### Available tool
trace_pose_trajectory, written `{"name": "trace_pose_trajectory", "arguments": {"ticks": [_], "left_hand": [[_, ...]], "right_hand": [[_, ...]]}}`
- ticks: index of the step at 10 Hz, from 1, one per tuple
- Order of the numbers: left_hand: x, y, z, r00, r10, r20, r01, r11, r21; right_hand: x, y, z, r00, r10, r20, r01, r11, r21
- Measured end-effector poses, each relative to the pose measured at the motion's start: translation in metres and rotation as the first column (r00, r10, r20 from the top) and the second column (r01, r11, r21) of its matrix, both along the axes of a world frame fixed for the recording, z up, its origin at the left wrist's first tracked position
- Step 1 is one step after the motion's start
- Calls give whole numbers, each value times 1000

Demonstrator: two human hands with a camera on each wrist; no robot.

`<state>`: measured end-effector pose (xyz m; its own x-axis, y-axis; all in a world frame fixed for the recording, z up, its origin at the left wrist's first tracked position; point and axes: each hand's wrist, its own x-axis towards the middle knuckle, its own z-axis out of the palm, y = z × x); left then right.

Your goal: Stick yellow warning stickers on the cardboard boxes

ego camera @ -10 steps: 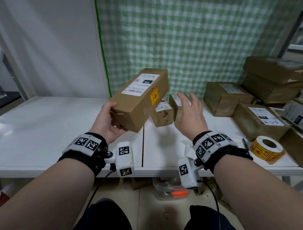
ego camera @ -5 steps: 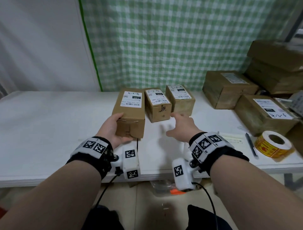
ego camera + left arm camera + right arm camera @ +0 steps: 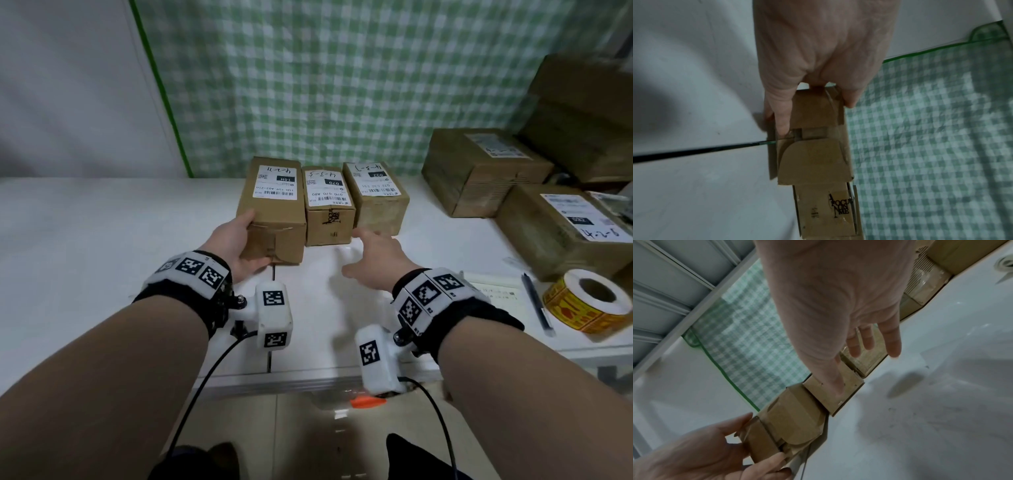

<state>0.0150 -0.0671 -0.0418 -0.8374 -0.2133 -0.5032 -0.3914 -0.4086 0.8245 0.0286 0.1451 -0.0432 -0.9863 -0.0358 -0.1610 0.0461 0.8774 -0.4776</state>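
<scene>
A long cardboard box (image 3: 274, 209) lies on the white table (image 3: 102, 240), leftmost in a row with two smaller boxes (image 3: 329, 212) (image 3: 376, 202). My left hand (image 3: 245, 240) grips its near end, thumb on the left side and fingers under the front flap. The left wrist view shows the same grip on that long box (image 3: 813, 159). My right hand (image 3: 373, 257) hovers open with straight fingers just before the two smaller boxes; in the right wrist view my right hand (image 3: 869, 344) points at them. No yellow sticker shows on the row. A yellow sticker roll (image 3: 589, 305) lies at the right.
Larger cardboard boxes (image 3: 479, 171) (image 3: 561, 229) are stacked along the right side. A pen (image 3: 536, 305) and a paper sheet lie beside the roll. A green checked cloth hangs behind the table. The table's left half is bare white surface.
The long box came down from mid-air, where a yellow sticker showed on its side, and now lies beside the two small boxes. My right hand dropped low toward the table.
</scene>
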Motion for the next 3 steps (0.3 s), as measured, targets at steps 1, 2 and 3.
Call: {"name": "trace_pose_trajectory", "arguments": {"ticks": [1,2,3], "left_hand": [[0,-3,3,999,-32,12,33,993,-112],[7,-6,10,994,-109,22,111,958,-264],[12,-10,17,998,-60,-21,50,947,-318]], "right_hand": [[2,0,0,1000,-6,17,6,1000,-11],[5,-1,3,1000,8,1,-8,1000,-23],[10,-2,12,999,24,-39,-27,997,-74]]}}
